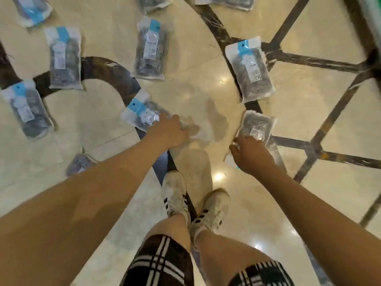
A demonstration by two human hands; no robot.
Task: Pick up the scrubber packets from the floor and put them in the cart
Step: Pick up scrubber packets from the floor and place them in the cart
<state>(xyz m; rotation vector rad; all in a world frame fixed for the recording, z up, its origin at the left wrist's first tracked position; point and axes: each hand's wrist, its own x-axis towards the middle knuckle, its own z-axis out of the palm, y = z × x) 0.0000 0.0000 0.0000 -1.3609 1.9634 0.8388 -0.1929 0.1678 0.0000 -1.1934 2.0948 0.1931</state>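
Several scrubber packets, clear bags with a blue header and grey scrubbers inside, lie on the marble floor. My left hand (169, 132) reaches down and grips the near end of one packet (140, 114), which sits tilted over a dark floor band. My right hand (251, 154) holds another packet (255, 126) by its lower edge, fingers curled round it; a further clear bag (275, 150) shows under that hand. Loose packets lie at centre (151, 50), at right (250, 69) and at left (64, 58). No cart is in view.
More packets lie at far left (26, 109), along the top edge (33, 9), and one is half hidden by my left forearm (80, 162). My feet in white sneakers (175, 193) stand just behind the hands. A blurred greenish object (371, 15) sits at top right.
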